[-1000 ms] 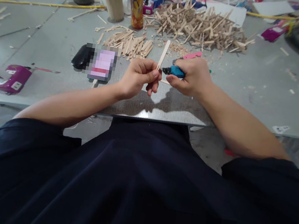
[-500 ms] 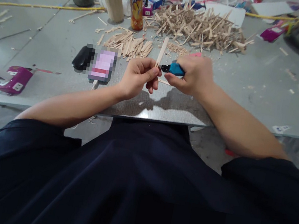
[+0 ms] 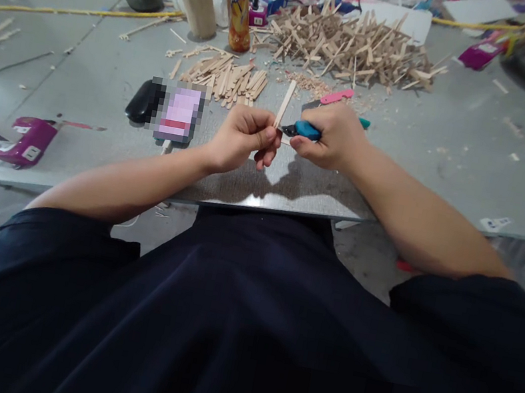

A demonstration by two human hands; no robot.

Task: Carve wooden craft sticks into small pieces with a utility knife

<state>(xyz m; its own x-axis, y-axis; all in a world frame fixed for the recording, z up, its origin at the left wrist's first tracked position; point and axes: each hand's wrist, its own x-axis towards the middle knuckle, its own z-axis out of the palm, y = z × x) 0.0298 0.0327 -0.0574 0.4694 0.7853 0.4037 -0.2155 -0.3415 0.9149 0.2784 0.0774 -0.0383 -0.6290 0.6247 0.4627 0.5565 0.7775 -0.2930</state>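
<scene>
Head view: left hand (image 3: 244, 140), centre of frame, pinched wooden stick (image 3: 286, 102) between thumb and fingers, above surface (image 3: 430, 165). Right hand (image 3: 337, 135), right of centre, had fingers wrapped round blue-handled cutters (image 3: 307, 130), tip at stick's lower end; contact unclear. Compared with half second earlier, stick and cutters sat slightly lower in frame, pink handle (image 3: 337, 96) uncovered again. Probably meant stick still being worked, cut unfinished.

Bare forearms (image 3: 144, 177) angled inward, left hand (image 3: 246, 139) curled in a pinch, right hand (image 3: 333, 134) clenched in a grip, near each other.
</scene>
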